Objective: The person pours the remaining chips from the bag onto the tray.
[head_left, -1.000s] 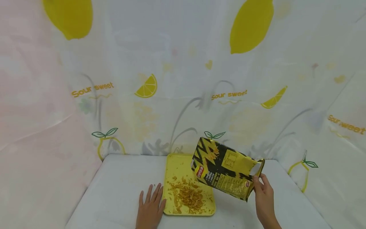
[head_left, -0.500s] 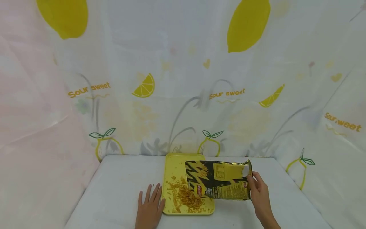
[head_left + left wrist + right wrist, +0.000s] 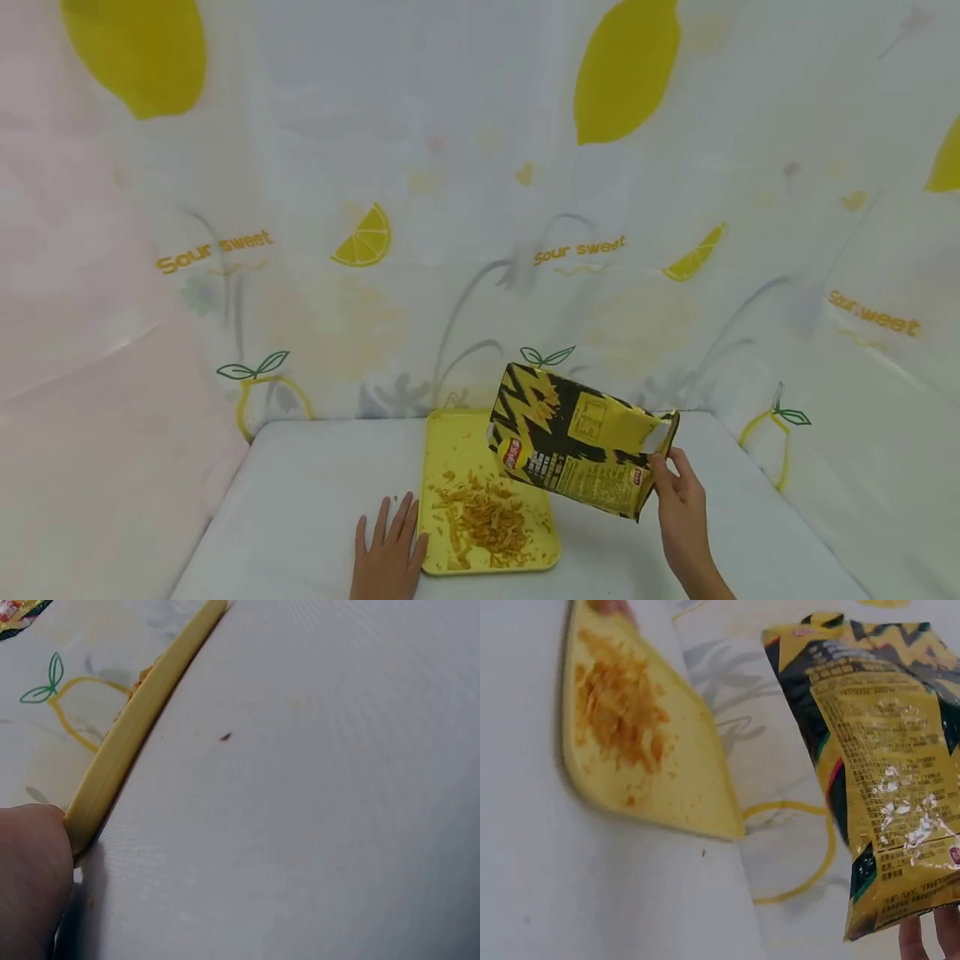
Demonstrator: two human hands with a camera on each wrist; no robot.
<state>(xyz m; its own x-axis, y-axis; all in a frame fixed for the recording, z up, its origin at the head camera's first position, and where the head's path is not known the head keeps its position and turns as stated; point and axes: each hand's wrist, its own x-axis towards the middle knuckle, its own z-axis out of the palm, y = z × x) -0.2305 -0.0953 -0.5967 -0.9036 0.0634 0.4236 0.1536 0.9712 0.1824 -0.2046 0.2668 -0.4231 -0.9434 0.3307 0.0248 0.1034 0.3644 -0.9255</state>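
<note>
My right hand point(image 3: 684, 512) pinches one end of a black and yellow snack bag point(image 3: 573, 446), held above the right part of a yellow tray point(image 3: 457, 442). The bag tilts, its far end up and to the left. In the right wrist view the bag point(image 3: 885, 757) hangs apart from the tray, with fingertips at its lower edge. A heap of broken stick-shaped chips point(image 3: 491, 521) lies in the near half of the tray. My left hand point(image 3: 387, 550) lies on the table, fingers spread, its thumb point(image 3: 30, 862) against the tray's left side.
A white table point(image 3: 322, 475) carries the tray. A small dark crumb point(image 3: 226, 736) lies on it left of the tray. Behind and at both sides hang cloth curtains point(image 3: 420, 317) printed with lemons.
The bag first dropped level over the tray, then rose and tilted again in my right hand. The left hand stays beside the tray. The head view has shifted slightly.
</note>
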